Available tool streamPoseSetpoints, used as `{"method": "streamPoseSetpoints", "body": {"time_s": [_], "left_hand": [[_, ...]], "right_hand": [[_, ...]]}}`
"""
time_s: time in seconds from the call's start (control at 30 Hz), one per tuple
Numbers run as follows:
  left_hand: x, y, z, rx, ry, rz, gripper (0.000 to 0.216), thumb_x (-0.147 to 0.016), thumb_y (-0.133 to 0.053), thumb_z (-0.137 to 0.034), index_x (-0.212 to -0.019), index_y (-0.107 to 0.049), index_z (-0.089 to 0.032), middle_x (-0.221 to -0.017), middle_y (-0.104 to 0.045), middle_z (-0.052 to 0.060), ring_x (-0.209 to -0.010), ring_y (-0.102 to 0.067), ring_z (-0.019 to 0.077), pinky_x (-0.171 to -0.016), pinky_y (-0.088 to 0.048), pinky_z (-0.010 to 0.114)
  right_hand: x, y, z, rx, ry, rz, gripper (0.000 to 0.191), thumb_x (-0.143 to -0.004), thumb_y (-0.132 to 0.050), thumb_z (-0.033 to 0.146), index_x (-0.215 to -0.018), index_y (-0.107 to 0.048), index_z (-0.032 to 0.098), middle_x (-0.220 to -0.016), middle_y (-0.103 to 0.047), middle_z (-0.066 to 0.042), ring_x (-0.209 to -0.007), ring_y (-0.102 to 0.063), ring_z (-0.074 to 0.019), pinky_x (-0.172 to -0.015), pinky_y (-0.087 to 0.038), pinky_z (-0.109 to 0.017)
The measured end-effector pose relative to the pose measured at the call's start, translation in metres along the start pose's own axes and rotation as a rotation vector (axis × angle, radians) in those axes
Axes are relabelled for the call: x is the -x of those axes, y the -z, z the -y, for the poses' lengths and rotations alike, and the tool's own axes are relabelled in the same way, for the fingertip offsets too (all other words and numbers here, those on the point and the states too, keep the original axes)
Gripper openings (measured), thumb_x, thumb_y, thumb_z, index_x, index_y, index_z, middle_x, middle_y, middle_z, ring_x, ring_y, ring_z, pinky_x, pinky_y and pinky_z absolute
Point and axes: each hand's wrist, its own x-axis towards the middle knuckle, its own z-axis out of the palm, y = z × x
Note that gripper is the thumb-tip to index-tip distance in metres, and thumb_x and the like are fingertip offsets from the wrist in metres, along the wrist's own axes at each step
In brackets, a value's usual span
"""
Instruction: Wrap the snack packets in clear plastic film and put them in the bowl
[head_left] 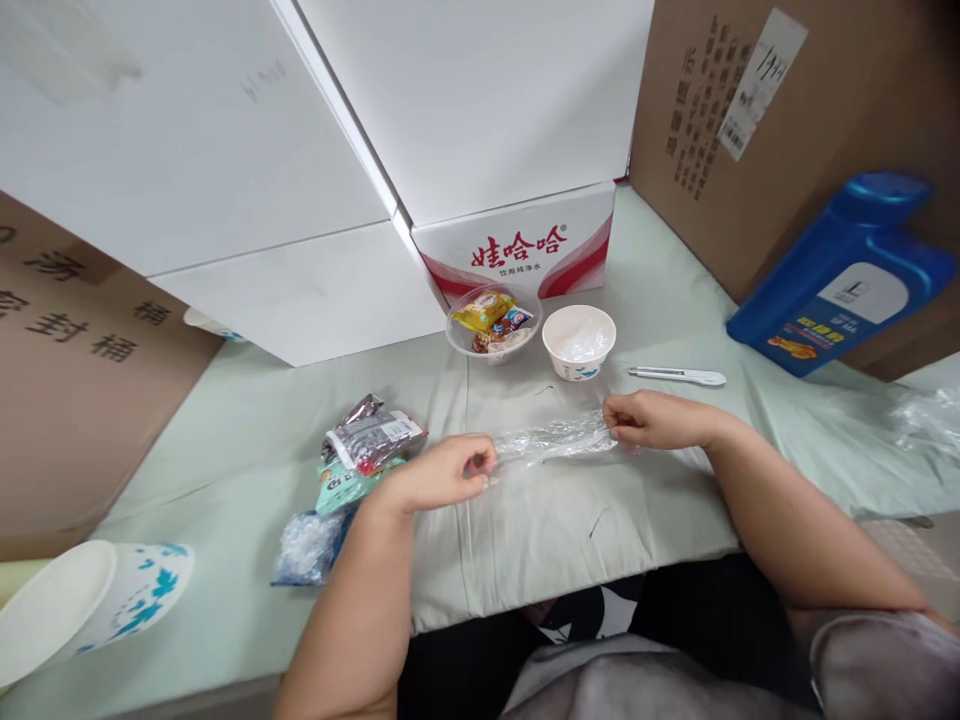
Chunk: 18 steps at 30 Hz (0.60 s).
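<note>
A strip of clear plastic film (553,440) is stretched between my two hands, low over the cloth. My left hand (450,470) pinches its left end, and my right hand (649,420) pinches the other end. Just behind the film stands a white paper bowl (577,372) with crumpled clear plastic inside. Beside it on the left is a clear plastic bowl (457,345) holding several wrapped snacks (486,310). A white utility knife (679,376) lies behind my right hand.
Several snack packets (375,440) lie left of my left forearm. A paper cup with blue leaves (142,600) is tipped at the lower left. White boxes (517,250) line the back. A blue bottle (840,280) leans by a cardboard box (720,200) on the right.
</note>
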Motion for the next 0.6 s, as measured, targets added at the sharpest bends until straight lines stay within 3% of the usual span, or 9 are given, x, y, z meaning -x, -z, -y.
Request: {"method": "streamPoseSetpoints", "body": {"time_s": [0.2, 0.4, 0.5, 0.6], "left_hand": [[0.001, 0.013, 0.030, 0.271, 0.222, -0.155, 0.016, -0.070, -0.053, -0.027, -0.084, -0.046, -0.021, -0.069, -0.060, -0.003, -0.067, -0.063, 0.0178, -0.063, -0.048, 0.029], [-0.001, 0.009, 0.024, 0.139, 0.278, -0.231, 0.015, -0.067, -0.054, -0.025, -0.081, -0.051, -0.021, -0.065, -0.060, -0.003, -0.061, -0.062, 0.0170, -0.059, -0.047, 0.027], [-0.001, 0.008, 0.025, 0.166, 0.288, -0.258, 0.011, -0.067, -0.052, -0.027, -0.076, -0.049, -0.021, -0.065, -0.061, -0.002, -0.061, -0.063, 0.0173, -0.058, -0.047, 0.027], [-0.001, 0.008, 0.030, 0.262, 0.312, -0.278, 0.015, -0.069, -0.053, -0.032, -0.076, -0.045, -0.021, -0.071, -0.066, 0.000, -0.063, -0.066, 0.0185, -0.060, -0.048, 0.029]], "right_hand": [[-0.009, -0.003, -0.003, 0.056, -0.143, -0.196, 0.010, -0.085, -0.046, 0.024, -0.090, -0.055, 0.021, -0.073, -0.067, 0.000, -0.060, -0.060, -0.0158, -0.062, -0.039, -0.028], [-0.020, -0.014, -0.005, 0.086, -0.203, -0.317, 0.018, -0.090, -0.045, 0.031, -0.094, -0.060, 0.021, -0.069, -0.065, 0.000, -0.059, -0.059, -0.0158, -0.063, -0.039, -0.028], [-0.020, -0.014, -0.006, 0.049, -0.177, -0.301, 0.025, -0.088, -0.051, 0.042, -0.096, -0.061, 0.021, -0.073, -0.065, -0.001, -0.061, -0.058, -0.0160, -0.061, -0.039, -0.028], [-0.016, -0.009, -0.009, 0.002, -0.084, -0.186, 0.045, -0.073, -0.069, 0.049, -0.105, -0.060, 0.019, -0.081, -0.067, -0.002, -0.070, -0.060, -0.0180, -0.063, -0.041, -0.027]]}}
